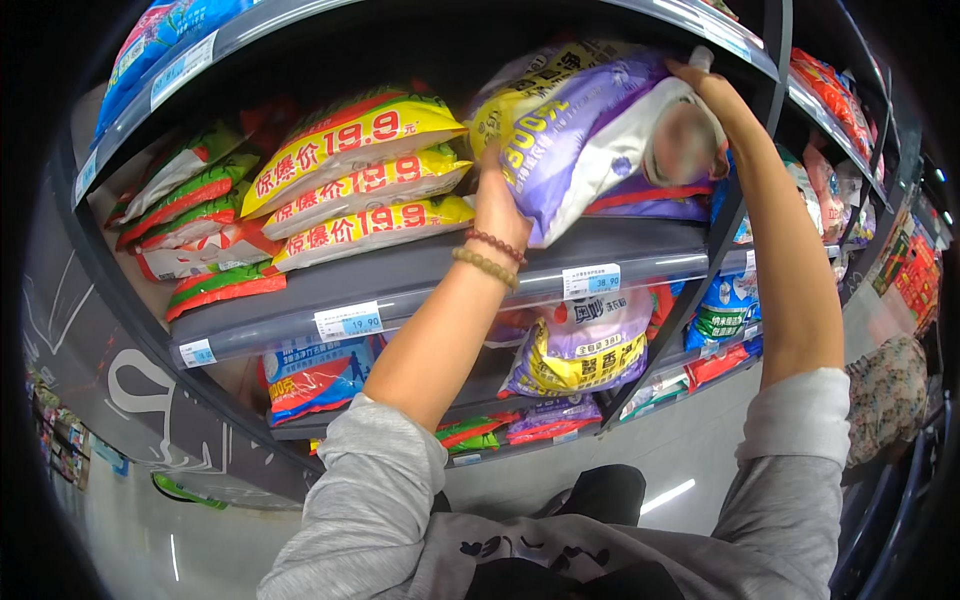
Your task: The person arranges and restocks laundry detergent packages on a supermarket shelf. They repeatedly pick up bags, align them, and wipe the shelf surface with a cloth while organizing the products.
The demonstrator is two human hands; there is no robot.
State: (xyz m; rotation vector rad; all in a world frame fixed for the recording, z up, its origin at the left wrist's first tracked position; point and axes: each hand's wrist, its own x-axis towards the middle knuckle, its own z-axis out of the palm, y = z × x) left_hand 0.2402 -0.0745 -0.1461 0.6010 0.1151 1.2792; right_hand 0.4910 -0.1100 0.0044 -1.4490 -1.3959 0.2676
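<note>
A large purple, white and yellow plastic bag of what looks like laundry powder lies tilted on the shelf in front of me, between my two hands. My left hand grips its lower left end, and bead bracelets circle that wrist. At the upper right end, my right hand has hold of the bag; part of its fingers is hidden. Beneath the bag, another purple bag with a red edge rests on the shelf board.
Yellow-fronted bags are stacked left of my left hand, beside green and red bags. A purple and yellow bag and a blue and red bag sit one shelf lower. A dark upright post stands close by my right forearm. Someone's floral clothing shows at right.
</note>
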